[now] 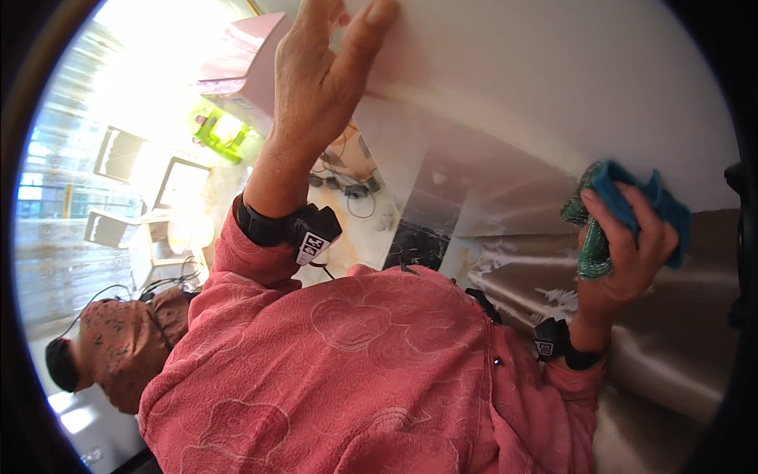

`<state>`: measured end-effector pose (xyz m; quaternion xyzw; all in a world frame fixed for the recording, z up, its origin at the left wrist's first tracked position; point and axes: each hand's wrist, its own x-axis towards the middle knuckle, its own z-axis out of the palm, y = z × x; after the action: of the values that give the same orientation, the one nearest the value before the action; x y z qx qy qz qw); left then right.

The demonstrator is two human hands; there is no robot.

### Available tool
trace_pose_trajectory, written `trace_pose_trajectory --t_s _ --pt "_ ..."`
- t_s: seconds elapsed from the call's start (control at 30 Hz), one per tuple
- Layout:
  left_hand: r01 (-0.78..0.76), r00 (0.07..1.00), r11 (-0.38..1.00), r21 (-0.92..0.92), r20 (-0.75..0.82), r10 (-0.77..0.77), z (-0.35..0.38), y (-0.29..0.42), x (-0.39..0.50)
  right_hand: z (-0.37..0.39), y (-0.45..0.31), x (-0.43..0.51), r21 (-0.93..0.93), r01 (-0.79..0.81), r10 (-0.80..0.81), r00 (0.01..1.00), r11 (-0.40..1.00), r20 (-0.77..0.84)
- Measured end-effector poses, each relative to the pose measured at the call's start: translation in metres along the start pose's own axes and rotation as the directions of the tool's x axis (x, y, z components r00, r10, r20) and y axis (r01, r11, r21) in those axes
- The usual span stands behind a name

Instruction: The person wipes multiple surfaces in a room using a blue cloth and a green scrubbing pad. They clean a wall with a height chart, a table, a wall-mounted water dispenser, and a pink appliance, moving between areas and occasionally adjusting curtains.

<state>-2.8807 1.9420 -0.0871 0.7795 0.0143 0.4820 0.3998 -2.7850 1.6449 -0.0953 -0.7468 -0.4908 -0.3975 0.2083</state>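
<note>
My left hand (323, 77) is raised at the upper middle, thumb apart from the fingers and holding nothing visible; some fingertips are cut off by the top edge. It is beside a smooth, pale, glossy panel (533, 77), and I cannot tell whether it touches it. On the right, my right hand (636, 249) grips a blue cloth (678, 228) together with a green mesh scouring cloth (595, 252), close to the panel's lower part. Both wrists wear black straps with small devices.
Brown shiny fabric (669, 314) covers something below the panel at right. Black adapters and cables (355, 188) lie at centre left. Chairs (180, 183), a bright green item (222, 130) and a pink container (254, 65) stand left. Another person (127, 349) is at lower left.
</note>
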Motion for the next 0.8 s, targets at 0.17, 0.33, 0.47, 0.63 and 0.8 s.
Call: trace_pose_trajectory --t_s 0.17,0.33,0.47,0.63,0.8 --pt "0.006 1.000 0.989 0.147 0.000 -0.006 -0.001 -0.036 -0.019 0.028 -0.022 0.029 0.178 0.017 -0.014 1.000 0.984 -0.020" --pt "0.038 0.999 0.977 0.209 -0.030 -0.033 0.004 -0.050 -0.018 0.089 -0.029 0.013 0.435 0.177 -0.086 0.972 0.883 -0.220" --pt "0.042 0.999 0.965 0.258 -0.016 -0.039 0.012 -0.061 -0.015 0.110 0.009 -0.069 0.442 0.080 -0.071 0.997 0.894 -0.038" --pt "0.254 0.952 0.958 -0.131 0.211 -0.223 -0.003 -0.078 -0.009 0.138 -0.010 -0.163 0.286 -0.175 0.131 0.977 0.942 0.168" --pt "0.004 0.847 0.952 -0.307 0.507 0.160 -0.060 -0.107 0.012 0.158 -0.019 -0.230 0.174 -0.911 0.879 0.408 0.374 0.245"
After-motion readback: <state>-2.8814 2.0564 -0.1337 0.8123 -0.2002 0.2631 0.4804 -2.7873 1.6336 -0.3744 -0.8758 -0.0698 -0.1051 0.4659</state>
